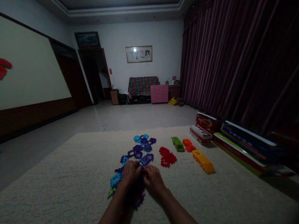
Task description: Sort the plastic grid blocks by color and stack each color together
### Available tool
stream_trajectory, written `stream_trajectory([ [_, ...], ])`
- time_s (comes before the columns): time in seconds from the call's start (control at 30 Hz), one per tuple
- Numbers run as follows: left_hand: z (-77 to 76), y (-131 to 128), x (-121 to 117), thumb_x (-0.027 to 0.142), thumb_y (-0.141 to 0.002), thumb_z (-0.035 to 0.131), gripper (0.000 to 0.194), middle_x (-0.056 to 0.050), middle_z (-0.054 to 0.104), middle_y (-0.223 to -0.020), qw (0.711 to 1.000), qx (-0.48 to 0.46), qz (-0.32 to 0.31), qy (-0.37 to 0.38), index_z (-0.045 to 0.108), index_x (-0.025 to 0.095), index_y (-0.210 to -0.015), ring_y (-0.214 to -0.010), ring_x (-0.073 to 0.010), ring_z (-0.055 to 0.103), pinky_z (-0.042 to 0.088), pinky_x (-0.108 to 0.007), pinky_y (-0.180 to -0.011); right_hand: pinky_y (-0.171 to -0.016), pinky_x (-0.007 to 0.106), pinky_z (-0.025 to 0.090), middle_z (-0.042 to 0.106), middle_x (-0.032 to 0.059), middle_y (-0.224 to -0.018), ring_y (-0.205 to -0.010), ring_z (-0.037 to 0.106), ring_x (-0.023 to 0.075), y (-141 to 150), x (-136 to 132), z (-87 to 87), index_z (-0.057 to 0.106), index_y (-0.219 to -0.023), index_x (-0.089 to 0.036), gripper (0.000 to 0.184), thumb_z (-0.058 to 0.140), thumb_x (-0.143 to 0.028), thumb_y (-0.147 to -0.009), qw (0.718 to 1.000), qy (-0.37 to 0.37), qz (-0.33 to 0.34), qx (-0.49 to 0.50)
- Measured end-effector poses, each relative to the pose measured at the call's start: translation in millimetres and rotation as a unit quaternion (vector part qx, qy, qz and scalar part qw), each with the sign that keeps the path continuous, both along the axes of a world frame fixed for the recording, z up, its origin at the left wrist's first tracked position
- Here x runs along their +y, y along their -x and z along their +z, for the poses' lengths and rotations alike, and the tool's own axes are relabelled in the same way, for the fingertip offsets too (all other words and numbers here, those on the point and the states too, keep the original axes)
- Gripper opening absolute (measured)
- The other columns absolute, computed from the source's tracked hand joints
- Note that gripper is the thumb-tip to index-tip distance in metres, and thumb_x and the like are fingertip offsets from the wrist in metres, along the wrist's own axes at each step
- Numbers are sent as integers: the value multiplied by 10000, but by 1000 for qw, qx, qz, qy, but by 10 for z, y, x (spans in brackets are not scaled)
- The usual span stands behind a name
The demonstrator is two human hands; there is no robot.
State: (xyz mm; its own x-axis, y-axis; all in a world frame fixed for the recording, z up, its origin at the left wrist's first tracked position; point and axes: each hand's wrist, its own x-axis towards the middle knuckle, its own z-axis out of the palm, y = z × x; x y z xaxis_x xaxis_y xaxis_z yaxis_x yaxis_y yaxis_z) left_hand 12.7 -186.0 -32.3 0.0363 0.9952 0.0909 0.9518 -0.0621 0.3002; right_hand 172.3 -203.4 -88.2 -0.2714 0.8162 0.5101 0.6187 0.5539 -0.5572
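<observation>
My left hand (pixel 131 173) and my right hand (pixel 153 178) meet low in the middle of the head view, over a loose pile of toothed, interlocking plastic pieces. The fingers of both are curled inward, the fingertips close together at a dark purple piece that the hands mostly cover. Purple pieces (pixel 137 148) and light blue pieces (pixel 115 179) spread ahead of and beside the left hand. A green piece (pixel 111 192) lies left of that forearm. Beyond the right hand is a small heap of red pieces (pixel 166 156).
To the right lie a green row (pixel 177 144), orange pieces (pixel 188 145) and a yellow row (pixel 203 161) of similar pieces. Cardboard boxes (pixel 201 134) stand along the right edge of the pale textured mat (pixel 70 168). A dark curtain (pixel 217 56) hangs behind them.
</observation>
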Motion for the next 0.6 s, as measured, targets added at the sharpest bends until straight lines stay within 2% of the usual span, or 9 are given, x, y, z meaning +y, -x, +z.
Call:
stream_trajectory([
  [0.1, -46, 34, 0, 260, -905, 557, 291, -110, 693, -1153, 998, 6, -57, -29, 730, 182, -1125, -1185, -247, 564, 382, -341, -1067, -904, 358, 408, 633, 54, -963, -943, 551, 211, -34, -3, 4, 580, -845, -192, 194, 547, -50, -717, 1000, 7, 3, 0],
  [0.17, -62, 96, 24, 172, -879, 550, 303, -98, 689, -1167, 997, 11, -69, -36, 730, 189, -1122, -1198, -238, 551, 381, -343, -1078, -855, 336, 411, 608, 38, -902, -887, 537, 197, -80, -20, 40, 566, -812, -193, 201, 549, -39, -684, 1000, 21, 12, -2],
  [0.27, -71, 182, 58, 135, -867, 550, 366, -114, 652, -1282, 998, 21, -22, -63, 698, 188, -1198, -1281, -264, 508, 384, -405, -1100, -814, 316, 408, 588, 26, -876, -861, 527, 186, -154, -66, 89, 556, -802, -196, 184, 543, -41, -703, 999, 36, 37, 13],
  [0.37, -83, 162, 27, 231, -906, 562, 403, -134, 572, -1418, 991, 20, 21, -133, 643, 196, -1299, -1383, -336, 422, 399, -507, -1091, -837, 317, 417, 605, 38, -932, -909, 541, 187, -204, -103, 82, 568, -840, -200, 183, 531, -43, -755, 997, 34, 53, 54],
  [0.47, -119, 51, -73, 307, -931, 559, 356, -98, 580, -1416, 985, 7, -46, -166, 670, 247, -1265, -1416, -332, 392, 395, -515, -1106, -854, 328, 430, 620, 53, -959, -919, 549, 192, -229, -112, 43, 577, -857, -201, 209, 533, -25, -752, 996, 17, 58, 72],
  [0.53, -150, -8, -142, 307, -934, 557, 297, -81, 618, -1364, 986, 13, -94, -136, 715, 267, -1182, -1395, -325, 419, 387, -519, -1113, -827, 324, 436, 617, 50, -925, -890, 546, 194, -247, -122, 32, 564, -823, -203, 216, 538, -12, -726, 996, 7, 54, 64],
  [0.6, -176, -21, -182, 273, -937, 539, 259, -85, 651, -1294, 989, 24, -105, -100, 748, 256, -1089, -1326, -311, 484, 396, -511, -1102, -793, 312, 436, 607, 42, -888, -866, 540, 193, -276, -152, 44, 548, -794, -206, 225, 537, 0, -703, 997, 4, 48, 52],
])
